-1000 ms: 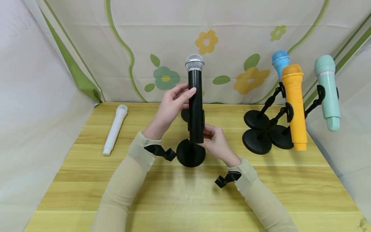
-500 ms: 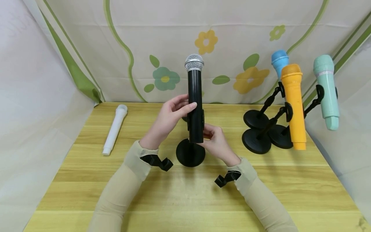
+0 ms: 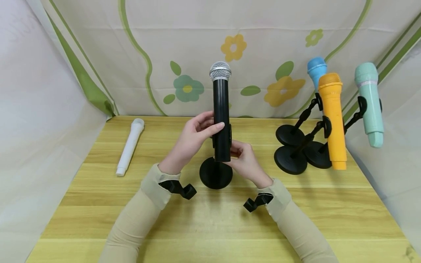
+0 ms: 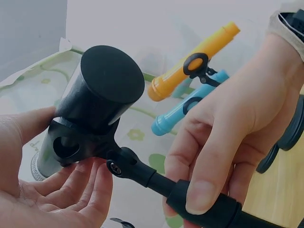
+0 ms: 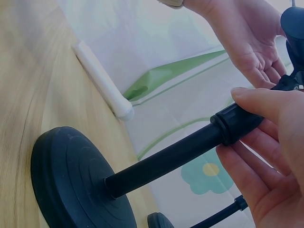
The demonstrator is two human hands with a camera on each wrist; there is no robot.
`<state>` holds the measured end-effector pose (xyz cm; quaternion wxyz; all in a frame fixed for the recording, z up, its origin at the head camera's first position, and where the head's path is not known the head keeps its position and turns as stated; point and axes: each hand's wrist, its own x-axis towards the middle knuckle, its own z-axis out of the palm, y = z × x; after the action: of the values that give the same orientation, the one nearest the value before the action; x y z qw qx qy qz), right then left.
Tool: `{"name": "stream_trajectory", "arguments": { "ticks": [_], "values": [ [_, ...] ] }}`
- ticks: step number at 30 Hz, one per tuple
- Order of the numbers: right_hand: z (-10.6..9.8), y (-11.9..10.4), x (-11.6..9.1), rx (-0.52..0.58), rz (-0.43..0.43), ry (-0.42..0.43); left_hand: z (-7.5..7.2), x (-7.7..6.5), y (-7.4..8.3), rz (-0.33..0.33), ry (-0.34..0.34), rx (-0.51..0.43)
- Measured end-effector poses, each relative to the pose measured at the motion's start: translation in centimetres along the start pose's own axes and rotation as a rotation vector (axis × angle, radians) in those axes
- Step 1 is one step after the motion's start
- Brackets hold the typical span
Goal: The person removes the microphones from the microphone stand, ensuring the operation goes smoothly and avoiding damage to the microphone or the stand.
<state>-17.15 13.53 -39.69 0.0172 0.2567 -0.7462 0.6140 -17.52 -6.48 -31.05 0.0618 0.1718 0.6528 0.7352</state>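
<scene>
A black microphone [image 3: 221,98] with a silver mesh head stands nearly upright in the clip [image 4: 88,140] of a black desk stand [image 3: 216,175]. My left hand [image 3: 197,136] holds the microphone around its lower body, thumb across the front and fingers behind, close to the clip. Lower down, my right hand [image 3: 245,163] pinches the stand's pole at its thick collar [image 5: 233,124], thumb on one side and fingers on the other. The round base [image 5: 71,175] rests on the wooden table. From the head view, the microphone hides most of the pole.
A white microphone [image 3: 130,148] lies on the table at left. At right, orange [image 3: 333,120], blue [image 3: 317,71] and mint [image 3: 370,100] microphones stand in black stands placed close together. Another black stand [image 5: 160,221] shows partly behind mine. A flowered curtain [image 3: 184,44] hangs behind the table.
My left hand has slid down the microphone's body towards the clip, mostly in the first half second. My right hand, the microphone and the stand stay in place.
</scene>
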Motion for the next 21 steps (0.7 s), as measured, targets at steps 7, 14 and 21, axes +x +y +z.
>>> {"name": "stream_trajectory", "arguments": {
  "ticks": [7,14,21],
  "values": [
    [0.0,0.31,-0.01,0.007,-0.017,-0.002,0.21,-0.09,-0.21,0.013,0.004,-0.049],
    [-0.07,0.33,0.01,0.012,-0.013,0.001,0.45,0.01,-0.27,0.039,0.02,-0.066],
    [-0.11,0.19,0.16,0.007,0.018,-0.005,0.6,0.11,-0.22,0.064,0.046,-0.056]
  ]
}}
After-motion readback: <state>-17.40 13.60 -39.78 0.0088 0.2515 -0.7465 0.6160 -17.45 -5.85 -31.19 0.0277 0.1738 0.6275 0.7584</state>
